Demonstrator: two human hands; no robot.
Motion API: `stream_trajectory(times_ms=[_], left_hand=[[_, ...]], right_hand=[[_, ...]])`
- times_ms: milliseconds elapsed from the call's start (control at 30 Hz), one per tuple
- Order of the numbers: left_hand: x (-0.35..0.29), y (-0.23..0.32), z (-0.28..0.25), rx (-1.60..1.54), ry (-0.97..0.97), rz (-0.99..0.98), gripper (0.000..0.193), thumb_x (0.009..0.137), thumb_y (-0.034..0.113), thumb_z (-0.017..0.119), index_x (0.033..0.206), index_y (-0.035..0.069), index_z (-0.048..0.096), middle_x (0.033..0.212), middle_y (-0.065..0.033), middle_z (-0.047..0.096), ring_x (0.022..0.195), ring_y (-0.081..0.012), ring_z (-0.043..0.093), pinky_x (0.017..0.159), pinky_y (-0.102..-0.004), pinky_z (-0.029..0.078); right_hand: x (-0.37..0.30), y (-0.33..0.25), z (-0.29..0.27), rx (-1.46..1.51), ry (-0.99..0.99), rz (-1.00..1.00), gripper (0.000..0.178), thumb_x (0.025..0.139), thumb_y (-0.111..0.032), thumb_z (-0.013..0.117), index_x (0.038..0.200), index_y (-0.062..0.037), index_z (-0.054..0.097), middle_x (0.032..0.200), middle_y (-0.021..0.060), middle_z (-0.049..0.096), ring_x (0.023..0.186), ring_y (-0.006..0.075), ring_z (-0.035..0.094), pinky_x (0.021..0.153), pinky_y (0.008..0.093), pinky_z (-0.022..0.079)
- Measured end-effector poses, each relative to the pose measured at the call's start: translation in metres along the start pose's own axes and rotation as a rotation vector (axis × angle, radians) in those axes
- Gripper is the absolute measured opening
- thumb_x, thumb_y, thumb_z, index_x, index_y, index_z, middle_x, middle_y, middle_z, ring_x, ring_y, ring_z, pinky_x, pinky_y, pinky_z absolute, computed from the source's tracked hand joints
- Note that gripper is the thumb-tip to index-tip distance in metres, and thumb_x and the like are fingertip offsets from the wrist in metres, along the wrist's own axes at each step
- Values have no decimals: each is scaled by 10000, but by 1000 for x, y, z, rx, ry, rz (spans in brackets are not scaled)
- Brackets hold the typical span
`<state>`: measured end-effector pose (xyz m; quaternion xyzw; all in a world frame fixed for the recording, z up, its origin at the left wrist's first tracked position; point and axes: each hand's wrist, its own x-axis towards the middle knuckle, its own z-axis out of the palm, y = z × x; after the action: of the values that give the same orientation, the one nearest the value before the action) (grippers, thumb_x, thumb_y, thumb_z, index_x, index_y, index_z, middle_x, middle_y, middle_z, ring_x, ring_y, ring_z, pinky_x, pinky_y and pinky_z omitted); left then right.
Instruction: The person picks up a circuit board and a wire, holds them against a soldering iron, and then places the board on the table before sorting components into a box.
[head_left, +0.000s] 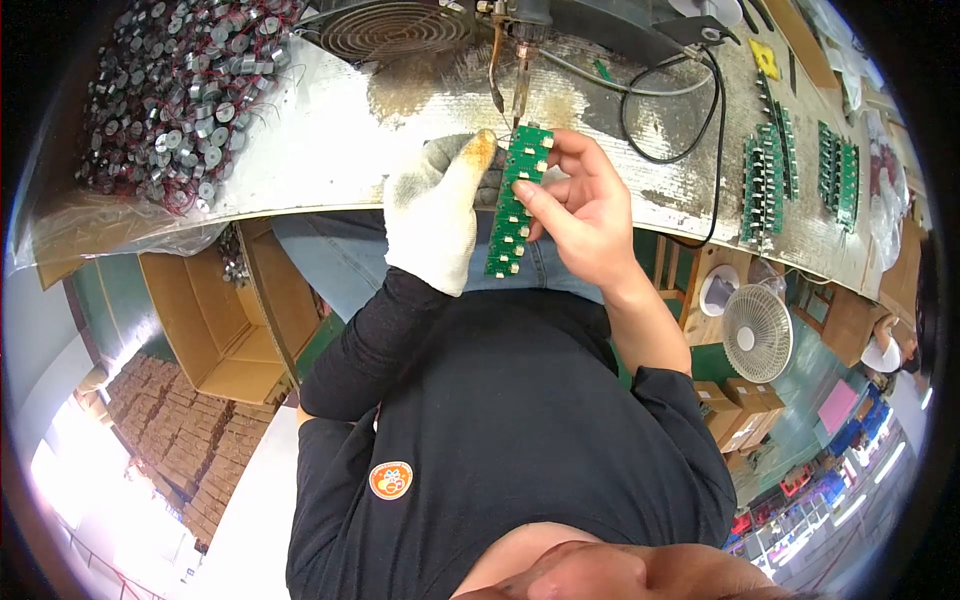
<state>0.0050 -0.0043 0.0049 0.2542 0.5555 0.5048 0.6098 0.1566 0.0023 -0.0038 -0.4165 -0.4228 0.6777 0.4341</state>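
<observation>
My right hand (583,205) is bare and grips a long green circuit board (511,222) by its right edge, thumb on top. A row of small white connectors runs along the board, which is held upright and slightly tilted. My left hand (440,200), in a white glove with a grey palm and a brown-stained thumb, is closed beside the board's upper left edge. What its fingertips hold is hidden or too small to name. Just above the board's top end points the tip of a mounted soldering iron (521,88), with a thin bent tube (495,75) beside it.
A big heap of small round metal motors (190,110) with red wires covers the bench's left. At the right lie several green boards (765,180), more boards (838,175) and a black cable (722,130). A round fan grille (395,32) stands behind; a cardboard box (215,320) sits below left.
</observation>
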Motion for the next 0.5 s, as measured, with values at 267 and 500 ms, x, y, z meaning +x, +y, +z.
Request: stream_trajectory(times_ms=[267,500], left_hand=[[1,-6,1,-83,52,-60,290,929,210,587,1092,-29,558,924,-111,638,746,-177,636,624,-276,522],[-1,-3,6,-101,81,-34,231,925,168,588,1025,-37,625,880,-71,661,745,-106,616,645,-244,500]], right_hand=[[2,4,0,-31,12,20,449,858,67,593,1253,52,381,1103,145,553,699,111,621,503,201,495],[2,3,0,-39,16,-5,443,861,66,591,1254,44,387,1088,139,554,710,113,625,508,197,499]])
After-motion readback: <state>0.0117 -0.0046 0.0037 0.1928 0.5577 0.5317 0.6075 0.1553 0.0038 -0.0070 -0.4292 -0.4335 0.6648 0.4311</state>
